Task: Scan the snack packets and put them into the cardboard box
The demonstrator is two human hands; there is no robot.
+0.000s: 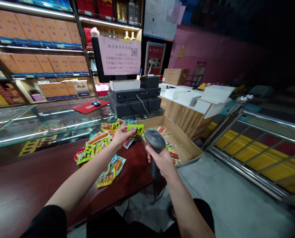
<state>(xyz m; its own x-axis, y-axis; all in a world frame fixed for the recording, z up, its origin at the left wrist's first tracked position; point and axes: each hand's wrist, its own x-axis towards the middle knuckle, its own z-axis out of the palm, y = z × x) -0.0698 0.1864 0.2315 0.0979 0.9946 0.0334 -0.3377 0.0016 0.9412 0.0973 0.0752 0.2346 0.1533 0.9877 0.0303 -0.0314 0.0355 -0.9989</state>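
My left hand (121,136) pinches a green snack packet (135,127) by its edge, above the dark red counter. In my right hand (162,161) is a black handheld barcode scanner (155,140), held upright by its grip, with its head close to the packet. Loose snack packets (97,145), green, yellow and clear with sausages inside, lie in a pile under and around my left forearm. Beyond the scanner, a shallow cardboard box (187,150) holds several more packets (174,155), partly hidden by the scanner and my right hand.
Behind the pile stand a dark cash drawer (134,105) and a monitor with a pink paper sign (121,58). A glass display counter (50,115) bears a red mat (89,106) with a mouse. To the right is a metal railing (256,145); boxed goods fill the shelves (35,48).
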